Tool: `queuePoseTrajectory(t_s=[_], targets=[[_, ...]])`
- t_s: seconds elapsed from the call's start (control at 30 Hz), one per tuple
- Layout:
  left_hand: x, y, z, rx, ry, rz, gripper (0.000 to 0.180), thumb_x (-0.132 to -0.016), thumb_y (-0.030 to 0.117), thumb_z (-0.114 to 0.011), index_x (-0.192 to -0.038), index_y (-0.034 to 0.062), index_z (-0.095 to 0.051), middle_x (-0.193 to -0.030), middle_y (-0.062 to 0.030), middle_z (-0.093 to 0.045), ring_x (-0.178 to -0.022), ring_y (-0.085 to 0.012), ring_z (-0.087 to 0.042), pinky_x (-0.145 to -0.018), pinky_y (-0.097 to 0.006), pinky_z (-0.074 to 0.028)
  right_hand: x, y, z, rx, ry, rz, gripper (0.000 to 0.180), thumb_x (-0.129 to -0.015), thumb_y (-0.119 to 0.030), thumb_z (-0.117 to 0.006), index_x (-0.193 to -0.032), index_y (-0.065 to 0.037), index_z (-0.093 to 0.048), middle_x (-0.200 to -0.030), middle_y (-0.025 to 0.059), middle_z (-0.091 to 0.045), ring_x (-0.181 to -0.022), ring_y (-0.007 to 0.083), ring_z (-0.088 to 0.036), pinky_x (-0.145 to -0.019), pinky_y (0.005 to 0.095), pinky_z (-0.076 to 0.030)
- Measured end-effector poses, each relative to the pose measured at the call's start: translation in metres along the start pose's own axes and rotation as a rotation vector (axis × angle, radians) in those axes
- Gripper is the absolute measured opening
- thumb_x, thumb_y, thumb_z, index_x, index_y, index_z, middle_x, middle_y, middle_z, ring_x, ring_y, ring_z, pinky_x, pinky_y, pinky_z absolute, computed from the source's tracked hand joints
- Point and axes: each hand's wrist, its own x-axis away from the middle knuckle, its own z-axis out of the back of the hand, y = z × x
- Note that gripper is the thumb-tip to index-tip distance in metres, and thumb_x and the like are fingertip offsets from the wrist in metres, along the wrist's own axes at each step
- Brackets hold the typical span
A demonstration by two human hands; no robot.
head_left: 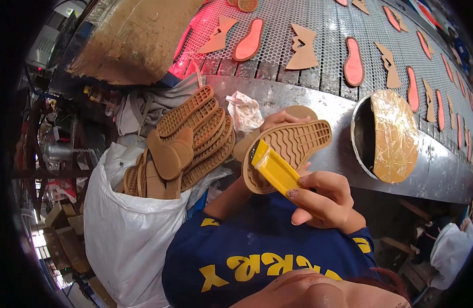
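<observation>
My left hand (278,118) is wrapped round the far side of a tan shoe sole (311,139), its grooved underside turned up. Another smooth tan piece (301,111) shows behind that sole, partly hidden, close to my left fingers. Between the thumb and fingers of my right hand (329,197) is a yellow brush (278,170), flat-handled with a short dark end. This dark end lies over the heel-side edge of the grooves; whether it presses on them I cannot tell. Most of my left palm is hidden behind the sole.
A white sack (139,236) at the left holds several tan soles (208,136). Ahead, a mesh conveyor (318,15) carries pink-topped insoles (354,61) and brown cut pieces (302,47). On the metal ledge (426,154) stand a round pot (361,136) with a tape-covered board (393,136), and a crumpled cloth (245,110).
</observation>
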Motion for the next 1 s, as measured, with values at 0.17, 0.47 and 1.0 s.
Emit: queuePoseTrajectory(t_s=[0.17, 0.47, 1.0], targets=[[0.014, -0.021, -0.006, 0.669, 0.007, 0.243, 0.088, -0.068, 0.006, -0.079, -0.139, 0.0135, -0.029, -0.123, -0.0116, -0.045, -0.124, -0.0239, -0.043, -0.105, -0.038, -0.038, -0.004, 0.003, 0.0, -0.13, 0.026, 0.057, 0.037, -0.077, -0.03, -0.074, -0.092, 0.003, -0.066, -0.096, 0.0142, -0.052, -0.075, 0.0211, -0.059, -0.061, 0.0296, -0.05], [0.005, -0.033, 0.005, 1.328, 0.119, 0.817, 0.041, -0.097, 0.029, -0.047, -0.134, 0.0171, -0.037, -0.116, -0.0085, -0.047, -0.125, -0.0271, -0.041, -0.106, -0.042, -0.037, -0.018, 0.006, 0.004, -0.21, -0.024, 0.142, 0.035, -0.077, -0.025, -0.074, -0.089, 0.007, -0.063, -0.093, 0.0155, -0.052, -0.066, 0.0249, -0.061, -0.055, 0.0319, -0.051], [-0.001, -0.001, 0.01, 0.549, -0.042, 0.072, 0.07, -0.086, 0.029, -0.06, -0.139, 0.0024, -0.021, -0.116, -0.0108, -0.049, -0.112, -0.0283, -0.054, -0.097, -0.043, -0.045, 0.004, 0.021, 0.003, -0.163, 0.233, 0.005, 0.027, -0.081, -0.017, -0.072, -0.093, -0.005, -0.05, -0.103, 0.0153, -0.048, -0.083, 0.0283, -0.061, -0.068, 0.0365, -0.053]])
